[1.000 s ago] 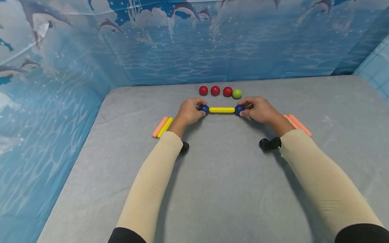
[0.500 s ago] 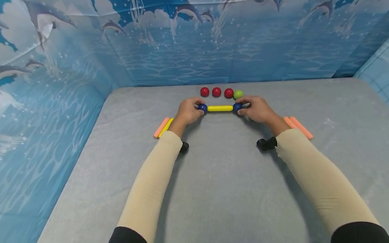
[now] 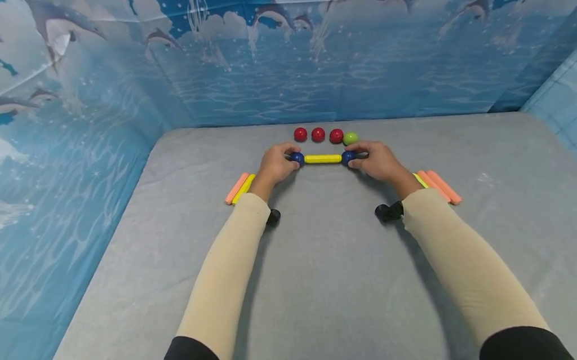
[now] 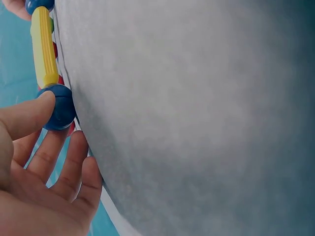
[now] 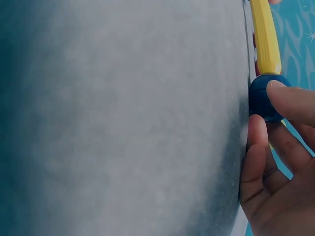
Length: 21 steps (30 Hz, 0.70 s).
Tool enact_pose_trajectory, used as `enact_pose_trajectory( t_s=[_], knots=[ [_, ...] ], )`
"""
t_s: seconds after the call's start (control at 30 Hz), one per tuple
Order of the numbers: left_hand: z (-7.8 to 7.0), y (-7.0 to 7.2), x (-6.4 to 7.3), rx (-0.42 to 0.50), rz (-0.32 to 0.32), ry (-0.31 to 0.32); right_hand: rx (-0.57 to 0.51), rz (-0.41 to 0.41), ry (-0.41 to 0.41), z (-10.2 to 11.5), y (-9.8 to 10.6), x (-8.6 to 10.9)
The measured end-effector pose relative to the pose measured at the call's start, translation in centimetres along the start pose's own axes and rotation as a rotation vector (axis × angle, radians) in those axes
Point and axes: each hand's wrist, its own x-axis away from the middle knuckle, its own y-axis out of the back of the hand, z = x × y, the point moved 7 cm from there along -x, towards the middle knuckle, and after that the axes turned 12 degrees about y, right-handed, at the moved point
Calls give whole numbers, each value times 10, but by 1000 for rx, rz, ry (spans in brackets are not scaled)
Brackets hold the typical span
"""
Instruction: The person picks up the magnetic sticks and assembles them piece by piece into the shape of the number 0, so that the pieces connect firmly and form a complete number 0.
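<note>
A yellow ridged rod [image 3: 323,158] lies sideways between two blue balls, one at each end, like a small dumbbell. My left hand [image 3: 276,164] pinches the left blue ball [image 4: 62,109] between thumb and fingers. At the other end my right hand [image 3: 378,161] grips the right blue ball [image 5: 266,96] the same way, its thumb on the near side. In both wrist views the rod's ends sit against the balls. Just behind the rod stand several balls in a row: red balls [image 3: 318,135] and a green ball [image 3: 350,138] at the right end.
Left of the left forearm lie an orange rod [image 3: 236,188] and a yellow rod [image 3: 244,188]. Orange rods [image 3: 444,187] and a yellow rod [image 3: 420,180] lie beside the right wrist, partly hidden by it. The grey table [image 3: 327,290] ends at a dolphin-print curtain [image 3: 271,85].
Both hands still hold the blue balls; the joined rod and balls have shifted slightly left. The right arm has moved left, uncovering part of a yellow rod beside it.
</note>
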Motion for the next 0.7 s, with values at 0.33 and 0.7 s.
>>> enact_pose_trajectory(
  t_s=[0.33, 0.7],
  knots=[
    [4, 8, 0, -27, 12, 16, -20, 3, -15, 0, 0, 1],
    [39, 63, 24, -108, 24, 2, -24, 0, 12, 0, 2, 2]
  ],
)
